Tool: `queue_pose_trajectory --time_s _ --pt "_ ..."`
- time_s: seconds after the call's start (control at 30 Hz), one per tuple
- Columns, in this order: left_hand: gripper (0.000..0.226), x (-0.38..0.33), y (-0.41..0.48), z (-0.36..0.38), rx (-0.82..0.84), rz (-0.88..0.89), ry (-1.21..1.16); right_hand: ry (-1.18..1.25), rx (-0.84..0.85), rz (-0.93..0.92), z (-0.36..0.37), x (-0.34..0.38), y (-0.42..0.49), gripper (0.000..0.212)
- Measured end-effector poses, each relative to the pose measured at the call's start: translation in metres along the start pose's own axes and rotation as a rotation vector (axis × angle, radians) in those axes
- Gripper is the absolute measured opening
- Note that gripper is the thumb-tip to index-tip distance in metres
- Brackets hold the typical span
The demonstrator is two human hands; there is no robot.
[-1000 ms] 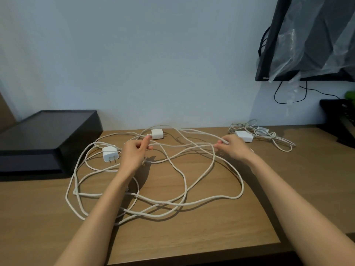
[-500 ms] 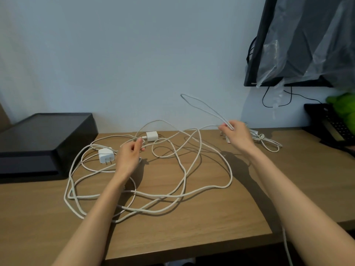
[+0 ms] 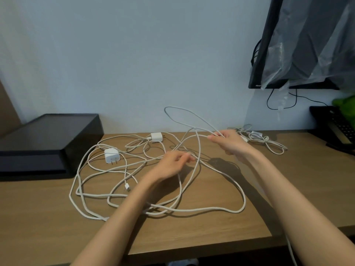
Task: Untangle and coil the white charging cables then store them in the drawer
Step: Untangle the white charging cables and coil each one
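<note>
A tangle of long white charging cables (image 3: 211,209) sprawls over the wooden desk (image 3: 221,231). Two white plug adapters sit in it: one (image 3: 112,155) at the left with its prongs toward me, one (image 3: 156,136) near the wall. A loose connector end (image 3: 127,187) lies left of my forearm. My right hand (image 3: 229,143) pinches a raised loop of cable (image 3: 184,114) that arcs up in front of the wall. My left hand (image 3: 172,164) hovers over the middle strands with curled fingers touching a strand; its grip is unclear.
A black box (image 3: 46,143) stands at the desk's left against the wall. A separate small bundle of white cable with an adapter (image 3: 263,140) lies behind my right hand. A plastic-covered monitor (image 3: 307,45) hangs at upper right, a black keyboard (image 3: 338,127) below it.
My left hand has moved right from the far adapter to the middle of the tangle. My right hand keeps the lifted loop, now slightly lower and nearer the centre.
</note>
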State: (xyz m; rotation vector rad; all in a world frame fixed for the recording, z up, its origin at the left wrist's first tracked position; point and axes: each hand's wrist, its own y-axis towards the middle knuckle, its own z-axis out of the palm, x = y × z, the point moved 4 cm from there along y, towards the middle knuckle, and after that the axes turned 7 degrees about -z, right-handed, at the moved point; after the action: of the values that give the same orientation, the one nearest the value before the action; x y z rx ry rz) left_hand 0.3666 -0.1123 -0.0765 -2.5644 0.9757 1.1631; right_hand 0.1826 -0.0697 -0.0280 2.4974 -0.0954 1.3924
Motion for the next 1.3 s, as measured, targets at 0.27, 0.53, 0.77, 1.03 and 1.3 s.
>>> queue_pose_trajectory --time_s 0.27,0.53,0.77,1.03,1.3 --pt "0.016 -0.014 0.004 0.008 0.144 0.009 -0.324 0.053 -0.055 -0.056 -0.005 0.009 -0.008 0.036" --pt "0.018 0.020 0.001 -0.046 -0.403 -0.178 -0.838 -0.145 -0.183 -0.217 -0.012 -0.018 -0.020 0.023" --pt "0.015 0.002 -0.010 -0.046 -0.431 -0.016 -0.610 -0.330 -0.122 -0.167 -0.001 -0.020 -0.021 0.022" --pt "0.039 -0.007 -0.020 -0.020 -0.248 0.026 0.029 -0.047 -0.154 -0.177 0.014 -0.015 -0.018 0.022" --pt "0.055 0.050 -0.041 -0.048 -0.310 -0.450 0.352 -0.136 -0.164 -0.140 0.019 -0.026 -0.018 0.023"
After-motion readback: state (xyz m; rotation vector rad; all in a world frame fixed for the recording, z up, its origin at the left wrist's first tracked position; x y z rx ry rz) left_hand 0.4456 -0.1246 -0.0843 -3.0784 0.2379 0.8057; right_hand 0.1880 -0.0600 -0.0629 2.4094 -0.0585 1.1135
